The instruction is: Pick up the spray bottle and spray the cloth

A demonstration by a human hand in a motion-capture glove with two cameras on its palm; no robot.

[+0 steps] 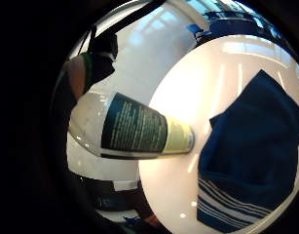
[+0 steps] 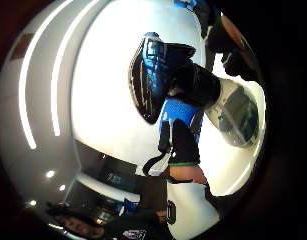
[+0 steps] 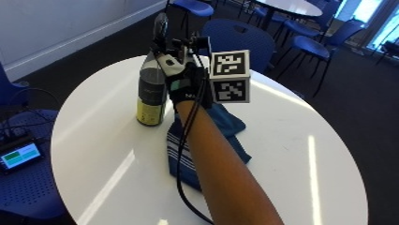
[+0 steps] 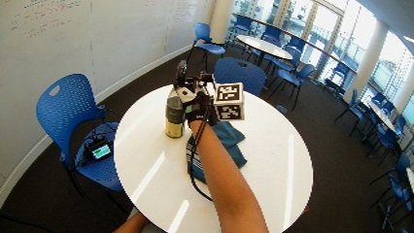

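In the outside view a spray bottle (image 3: 151, 96) with a dark label and yellow lower band stands upright near the far left of the round white table (image 3: 312, 154). I cannot tell whether its base touches the tabletop. My gloved right hand (image 3: 184, 83) grips its neck and black spray head (image 2: 153, 75) from the right side. The dark blue cloth (image 3: 215, 126) with white stripes lies crumpled on the table just right of the bottle, partly under my forearm. The little finger side palm view shows the bottle body (image 1: 134, 129) close by and the cloth (image 1: 251, 156) beyond it.
A blue chair (image 3: 240, 40) stands behind the table. Another blue chair at the left carries a small device with a lit screen (image 3: 18, 155). A second round table (image 4: 262, 46) with more chairs stands farther back. A whiteboard wall runs along the left.
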